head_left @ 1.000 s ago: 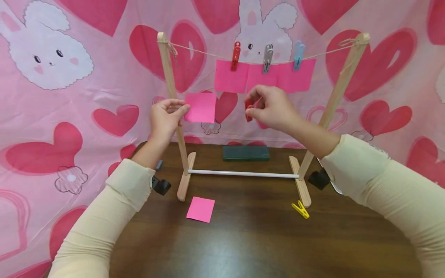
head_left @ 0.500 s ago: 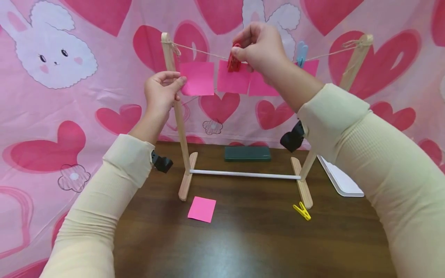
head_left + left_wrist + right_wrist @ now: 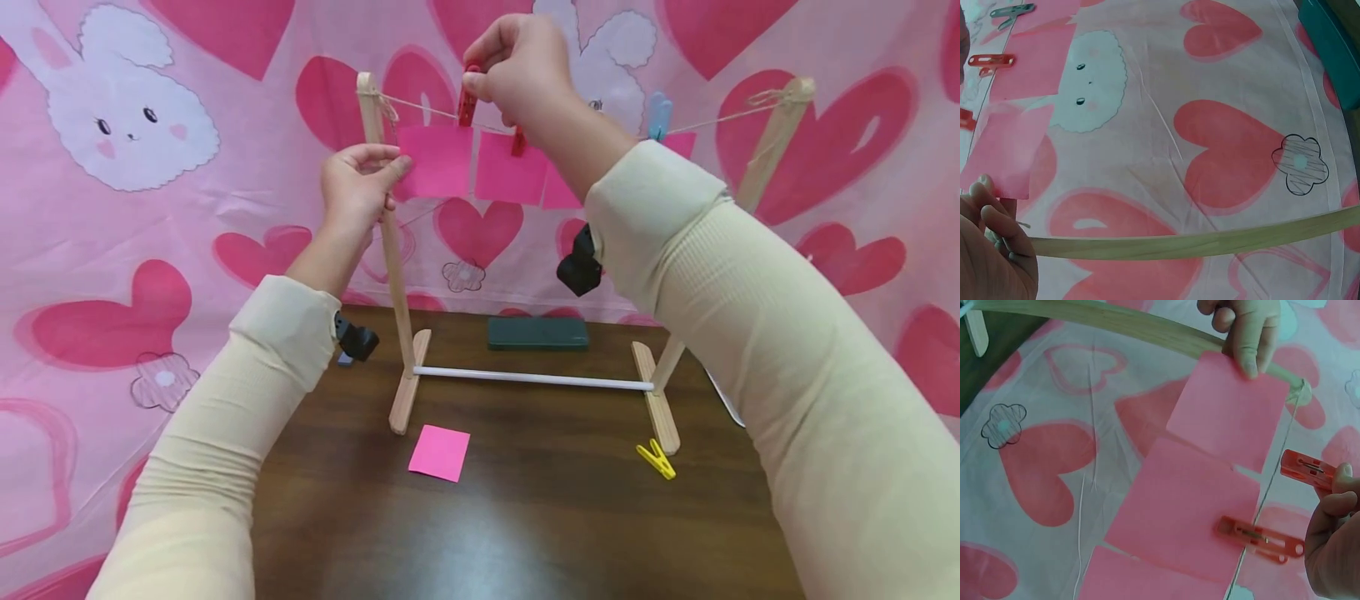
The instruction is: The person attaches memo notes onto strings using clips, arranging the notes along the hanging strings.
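My left hand [image 3: 356, 187] pinches the left edge of a pink square paper note [image 3: 437, 162], held up at the string [image 3: 422, 107] beside the left post. Between thumb and fingers, my right hand [image 3: 525, 71] grips a red clothespin [image 3: 467, 104] just above that note. In the right wrist view, this clothespin [image 3: 1310, 467] points at the string and appears apart from the paper. A second red clothespin [image 3: 1260, 537] holds the neighbouring pink note [image 3: 1185, 506] on the string. Further right, a light blue clothespin [image 3: 660, 117] clips another; a grey clothespin [image 3: 1013, 11] shows in the left wrist view.
The string spans two wooden posts [image 3: 397, 275] joined by a white rod [image 3: 525, 378]. On the brown table lie a pink note [image 3: 440, 453], a yellow clothespin [image 3: 657, 460] and a dark green case [image 3: 537, 333]. A patterned pink cloth [image 3: 255, 175] hangs behind.
My left hand has raised the pink note up to the string. My right hand has carried the red clothespin up and left, past the hanging notes, to above the held note.
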Motion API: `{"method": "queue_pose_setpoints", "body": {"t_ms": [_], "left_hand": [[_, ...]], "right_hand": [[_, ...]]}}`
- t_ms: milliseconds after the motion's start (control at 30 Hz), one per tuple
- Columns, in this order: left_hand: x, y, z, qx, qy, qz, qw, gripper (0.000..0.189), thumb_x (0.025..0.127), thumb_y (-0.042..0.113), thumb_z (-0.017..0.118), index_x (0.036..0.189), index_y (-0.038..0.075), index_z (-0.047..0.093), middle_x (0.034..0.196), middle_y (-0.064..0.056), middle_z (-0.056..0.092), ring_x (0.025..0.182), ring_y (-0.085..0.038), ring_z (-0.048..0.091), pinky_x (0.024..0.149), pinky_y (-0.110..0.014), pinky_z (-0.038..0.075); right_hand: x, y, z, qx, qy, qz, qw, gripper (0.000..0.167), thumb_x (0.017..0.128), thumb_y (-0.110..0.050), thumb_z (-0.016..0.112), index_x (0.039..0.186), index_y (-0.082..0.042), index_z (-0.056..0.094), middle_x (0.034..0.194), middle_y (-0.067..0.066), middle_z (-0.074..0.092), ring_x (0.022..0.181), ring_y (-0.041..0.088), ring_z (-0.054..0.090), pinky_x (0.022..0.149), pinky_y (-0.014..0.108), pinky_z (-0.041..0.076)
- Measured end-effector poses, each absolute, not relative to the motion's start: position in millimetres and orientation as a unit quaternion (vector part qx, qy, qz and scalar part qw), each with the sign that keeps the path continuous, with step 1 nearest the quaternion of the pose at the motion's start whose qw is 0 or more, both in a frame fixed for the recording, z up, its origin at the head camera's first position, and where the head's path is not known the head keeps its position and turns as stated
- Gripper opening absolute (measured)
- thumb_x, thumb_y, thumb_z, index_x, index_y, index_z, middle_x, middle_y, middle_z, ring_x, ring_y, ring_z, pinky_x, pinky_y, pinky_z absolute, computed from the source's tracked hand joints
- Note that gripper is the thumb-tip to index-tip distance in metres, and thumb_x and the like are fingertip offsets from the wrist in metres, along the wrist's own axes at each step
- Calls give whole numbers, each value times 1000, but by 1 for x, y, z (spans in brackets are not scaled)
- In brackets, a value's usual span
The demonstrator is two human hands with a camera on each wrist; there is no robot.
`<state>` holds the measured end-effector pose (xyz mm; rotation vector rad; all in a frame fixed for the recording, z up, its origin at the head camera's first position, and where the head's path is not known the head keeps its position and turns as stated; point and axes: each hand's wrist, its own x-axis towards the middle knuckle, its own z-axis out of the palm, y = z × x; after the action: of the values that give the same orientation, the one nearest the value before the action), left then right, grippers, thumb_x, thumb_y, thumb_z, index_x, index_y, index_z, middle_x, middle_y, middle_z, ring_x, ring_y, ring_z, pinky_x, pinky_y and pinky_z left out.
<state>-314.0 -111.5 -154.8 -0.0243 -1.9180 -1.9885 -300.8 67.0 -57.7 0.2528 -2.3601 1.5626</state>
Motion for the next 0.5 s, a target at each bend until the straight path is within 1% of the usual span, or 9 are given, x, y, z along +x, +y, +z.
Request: {"method": "queue_pose_setpoints", "body": {"t_ms": [100,200,500], "left_hand": [[-315,-107,-154,-10,-697,-692,186,26,75,20,76,97,7,70,79,-3,63,34,-10,44,35,-17,34],[-316,-104,-153,-8,-708,-681,188,26,76,21,75,98,9,70,82,-3,64,34,-10,45,34,-17,33],[-318,-98,-152,-9,-720,-666,195,25,77,22,75,98,10,71,80,-4,65,35,-9,47,33,-18,33]], "right_hand": [[-302,64,-59,82,-836,518,158,17,82,-21,67,98,-15,66,93,-2,62,51,15,36,43,25,32],[-304,64,-59,82,-844,504,165,18,82,-22,67,99,-16,67,94,-3,63,53,14,37,45,24,33],[-307,62,-61,86,-852,490,162,21,82,-21,67,101,-14,66,94,-2,64,63,12,43,50,23,35]]}}
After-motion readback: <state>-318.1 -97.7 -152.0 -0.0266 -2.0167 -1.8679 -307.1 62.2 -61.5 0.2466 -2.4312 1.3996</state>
